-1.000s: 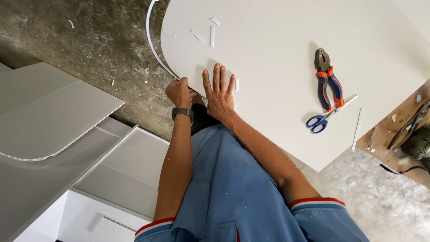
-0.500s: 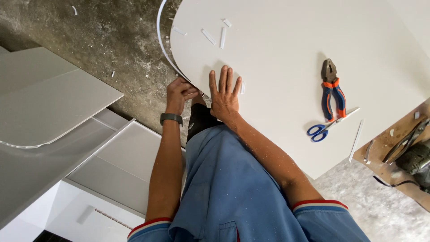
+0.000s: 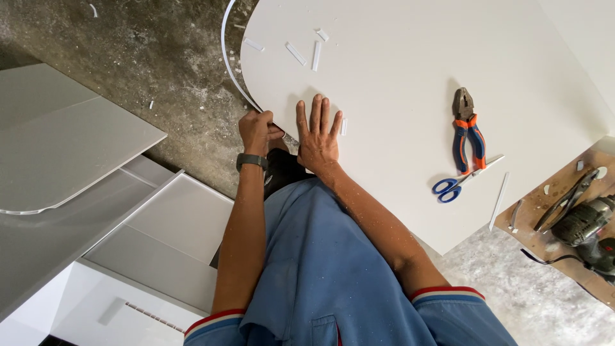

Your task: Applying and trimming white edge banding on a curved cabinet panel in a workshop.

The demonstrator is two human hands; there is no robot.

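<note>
A large white board [image 3: 397, 57] with a rounded corner lies in front of me. My right hand [image 3: 317, 138] rests flat on it, fingers spread, close to its near edge. My left hand [image 3: 257, 130], with a dark watch on the wrist, is closed on a thin white edge strip [image 3: 225, 57] at the board's curved edge. The strip curls away from the board and upward over the floor. Several short white strip offcuts [image 3: 296, 53] lie on the board beyond my hands.
Pliers [image 3: 466, 128] with orange and blue handles and blue-handled scissors [image 3: 458, 181] lie on the board at right. A power drill [image 3: 586, 224] sits on a wooden surface at far right. White panels [image 3: 64, 141] are stacked on the concrete floor at left.
The view has shifted slightly, so the board and tools sit a little further right and lower. Both hands stay at the board's curved edge, the left still gripping the strip.
</note>
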